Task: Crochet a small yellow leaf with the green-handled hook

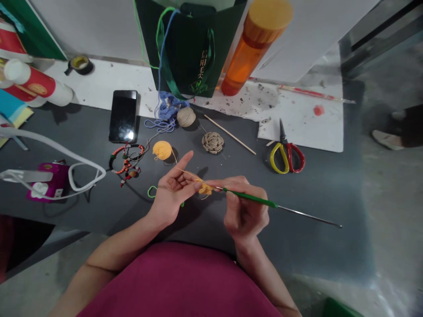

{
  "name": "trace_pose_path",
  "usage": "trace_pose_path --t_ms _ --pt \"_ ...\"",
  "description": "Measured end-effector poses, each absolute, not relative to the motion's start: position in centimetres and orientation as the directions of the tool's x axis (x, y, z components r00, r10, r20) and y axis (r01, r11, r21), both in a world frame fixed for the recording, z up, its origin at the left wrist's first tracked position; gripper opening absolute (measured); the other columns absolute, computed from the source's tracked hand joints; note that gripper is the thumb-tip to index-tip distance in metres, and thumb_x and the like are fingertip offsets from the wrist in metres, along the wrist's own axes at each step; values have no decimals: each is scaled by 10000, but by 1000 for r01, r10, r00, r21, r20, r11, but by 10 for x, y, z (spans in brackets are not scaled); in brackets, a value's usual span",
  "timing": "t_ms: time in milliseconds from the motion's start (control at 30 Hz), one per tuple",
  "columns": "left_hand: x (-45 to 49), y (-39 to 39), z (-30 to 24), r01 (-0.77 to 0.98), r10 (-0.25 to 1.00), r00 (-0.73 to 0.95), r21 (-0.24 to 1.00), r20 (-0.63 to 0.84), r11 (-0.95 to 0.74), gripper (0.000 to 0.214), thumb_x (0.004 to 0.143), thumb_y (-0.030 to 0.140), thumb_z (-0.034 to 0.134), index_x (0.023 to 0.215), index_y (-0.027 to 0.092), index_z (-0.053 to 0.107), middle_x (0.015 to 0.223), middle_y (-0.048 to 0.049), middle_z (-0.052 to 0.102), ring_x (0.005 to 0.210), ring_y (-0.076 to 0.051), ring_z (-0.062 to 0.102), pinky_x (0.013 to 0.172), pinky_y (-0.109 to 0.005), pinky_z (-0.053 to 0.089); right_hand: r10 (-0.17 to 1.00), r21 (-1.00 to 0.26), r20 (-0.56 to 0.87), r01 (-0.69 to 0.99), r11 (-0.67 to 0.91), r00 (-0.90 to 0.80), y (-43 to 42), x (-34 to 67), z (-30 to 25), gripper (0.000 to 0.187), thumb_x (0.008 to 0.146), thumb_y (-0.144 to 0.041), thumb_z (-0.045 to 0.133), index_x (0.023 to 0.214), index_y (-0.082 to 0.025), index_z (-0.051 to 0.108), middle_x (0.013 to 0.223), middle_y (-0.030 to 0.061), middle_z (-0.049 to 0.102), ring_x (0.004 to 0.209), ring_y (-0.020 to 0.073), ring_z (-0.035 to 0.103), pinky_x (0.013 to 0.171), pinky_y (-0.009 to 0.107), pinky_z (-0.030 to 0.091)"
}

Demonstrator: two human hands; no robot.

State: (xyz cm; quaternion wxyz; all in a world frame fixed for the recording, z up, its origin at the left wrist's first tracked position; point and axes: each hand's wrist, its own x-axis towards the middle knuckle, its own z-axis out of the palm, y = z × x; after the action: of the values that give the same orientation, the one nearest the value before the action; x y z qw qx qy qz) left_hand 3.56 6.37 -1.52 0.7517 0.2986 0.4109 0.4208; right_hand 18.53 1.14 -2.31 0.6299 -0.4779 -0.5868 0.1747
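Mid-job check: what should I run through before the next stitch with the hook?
1. Yellow piece held at the left hand's fingers: ok.
2. Crochet hook gripped in the right hand, its end at the yellow piece: ok.
3. Yarn running from the yellow ball toward the left hand: ok.
4. Yellow ball lying apart from the bead bracelet: ok.
5. Scissors lying on the table, away from the hands: ok.
6. Stitches in the yellow piece even: cannot tell, too small and partly hidden.
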Motion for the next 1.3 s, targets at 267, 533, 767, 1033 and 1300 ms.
trace_pose_path --t_ms 267,533,767,1033,1300 --pt "36 60 -12 -174 960 196 957 -199 234 647 774 261 883 1389 287 685 817 20 803 757 -129 734 748 -230 597 710 -694 664 544 471 232 9 176 -22 215 988 -115 594 1148 -241 663 982 36 849 764 176 758 686 344 613" --pt "36 59 -6 -184 956 156 943 -250 276 645 764 263 894 1378 286 697 797 24 797 732 -130 713 717 -238 574 698 -634 693 615 469 182 -1 176 -24 166 948 -230 689 1066 -346 707 1115 -16 850 773 189 769 643 366 575" --pt "35 60 -10 -302 943 201 899 -266 318 624 779 254 885 1373 301 702 807 28 761 723 -106 659 709 -221 548 684 -642 701 597 481 203 3 177 -29 207 965 -222 654 1129 -344 682 1055 -10 859 718 194 762 636 388 584" --pt "33 63 -12 -362 857 402 803 -323 473 900 775 228 884 1578 287 483 831 29 742 734 -96 668 742 -215 551 709 -835 551 298 463 440 12 166 -24 221 988 -131 584 1141 -262 675 900 22 823 749 181 766 646 346 603" --pt "32 64 -11 -384 775 511 707 -373 594 1006 752 167 885 1624 287 397 795 40 737 736 -102 673 739 -230 544 799 -947 311 101 304 515 9 166 -26 99 996 -213 608 1049 -274 664 854 -1 790 790 173 768 647 318 616"
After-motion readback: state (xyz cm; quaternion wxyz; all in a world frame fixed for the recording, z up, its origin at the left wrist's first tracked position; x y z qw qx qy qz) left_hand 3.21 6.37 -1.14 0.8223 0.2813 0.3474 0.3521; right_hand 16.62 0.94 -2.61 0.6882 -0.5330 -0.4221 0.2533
